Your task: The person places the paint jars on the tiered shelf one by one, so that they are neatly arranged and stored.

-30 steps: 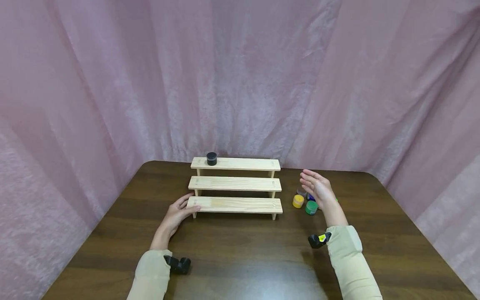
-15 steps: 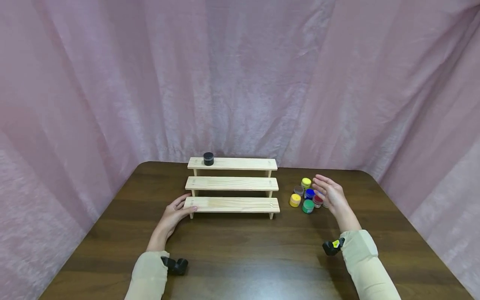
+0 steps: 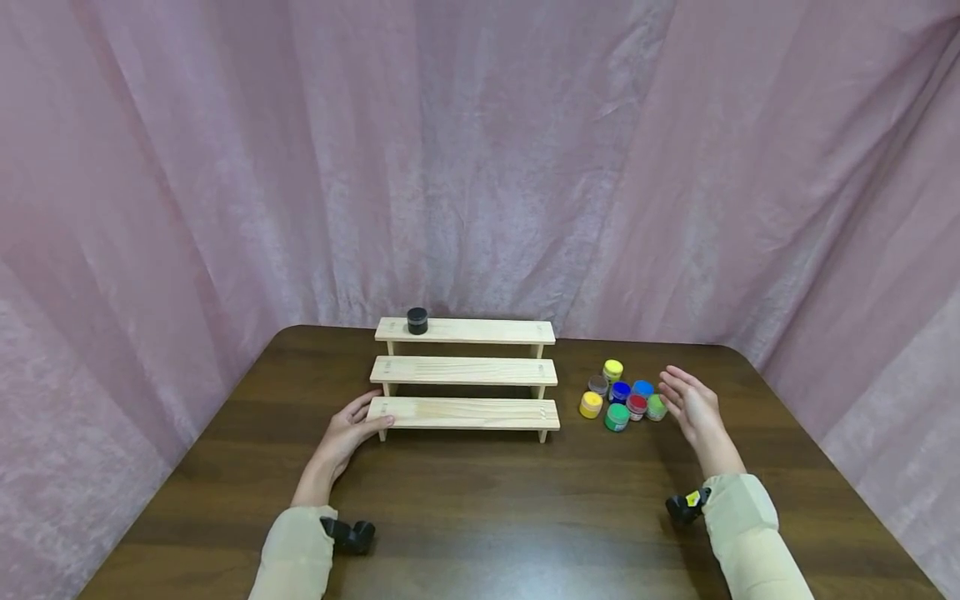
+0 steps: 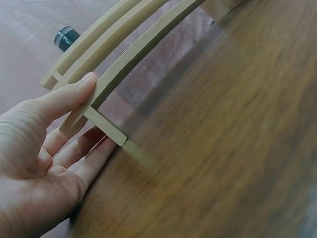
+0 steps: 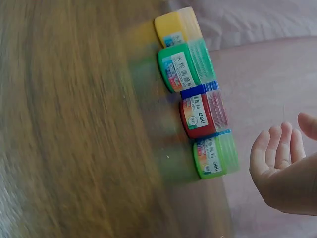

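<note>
A three-step wooden display stand stands on the table, with a black-lidded paint jar at the left of its top step. My left hand grips the left end of the lowest step; in the left wrist view the thumb lies on the board and the other fingers reach beneath it beside the leg. My right hand hovers, fingers loosely extended and holding nothing, just right of a cluster of paint jars. Nearest it are a light green jar, a blue jar and a red jar.
Also in the cluster are a green jar, a yellow jar, a dark blue jar, a brown jar and a taller yellow-lidded jar. A pink curtain hangs behind the brown wooden table.
My right hand has moved right, from over the paint jars to beside them, uncovering the whole cluster. My left hand has kept its grip on the stand.
</note>
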Motion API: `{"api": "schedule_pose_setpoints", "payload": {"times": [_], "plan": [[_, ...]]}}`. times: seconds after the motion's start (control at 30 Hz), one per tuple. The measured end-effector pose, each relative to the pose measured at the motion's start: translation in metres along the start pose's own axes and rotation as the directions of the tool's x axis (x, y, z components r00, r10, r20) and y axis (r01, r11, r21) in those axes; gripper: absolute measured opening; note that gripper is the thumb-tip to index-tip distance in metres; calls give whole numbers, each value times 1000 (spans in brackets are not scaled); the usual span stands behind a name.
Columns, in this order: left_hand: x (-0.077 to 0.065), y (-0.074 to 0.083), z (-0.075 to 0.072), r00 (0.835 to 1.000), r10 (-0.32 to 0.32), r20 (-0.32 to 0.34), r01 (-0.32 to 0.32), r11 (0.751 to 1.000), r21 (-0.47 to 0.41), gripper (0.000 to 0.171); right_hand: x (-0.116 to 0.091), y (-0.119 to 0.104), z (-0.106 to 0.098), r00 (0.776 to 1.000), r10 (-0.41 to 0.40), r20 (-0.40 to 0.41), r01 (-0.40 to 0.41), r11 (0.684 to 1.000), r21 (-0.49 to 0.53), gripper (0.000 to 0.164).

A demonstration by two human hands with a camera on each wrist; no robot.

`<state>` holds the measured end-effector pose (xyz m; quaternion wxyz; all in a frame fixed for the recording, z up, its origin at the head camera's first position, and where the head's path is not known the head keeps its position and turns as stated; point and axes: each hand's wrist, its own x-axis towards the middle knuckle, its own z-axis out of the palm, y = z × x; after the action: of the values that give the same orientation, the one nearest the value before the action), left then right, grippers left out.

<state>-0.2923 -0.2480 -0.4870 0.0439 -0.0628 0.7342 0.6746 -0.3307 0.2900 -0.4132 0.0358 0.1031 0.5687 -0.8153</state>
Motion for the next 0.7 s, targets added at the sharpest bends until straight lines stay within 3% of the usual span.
{"api": "schedule_pose_setpoints", "payload": {"times": [0.13,0.3,0.47,0.7], "plan": [[-1,-1,1,1000,4,1,-4,1000,11,76,2,7,-6,991,-17,-136,16,1000,-15,39],[-3,-1,0,1000,5,3,-5,1000,4,75,8,26,-6,948,-129,-291,93,987,-135,34],[-2,-2,1,1000,18,2,-18,1000,-11,73,12,37,-7,920,-185,-345,123,974,-192,25],[-1,-2,-1,1000,22,6,-22,1000,-20,73,15,44,-13,927,-137,-348,97,987,-131,27]]}}
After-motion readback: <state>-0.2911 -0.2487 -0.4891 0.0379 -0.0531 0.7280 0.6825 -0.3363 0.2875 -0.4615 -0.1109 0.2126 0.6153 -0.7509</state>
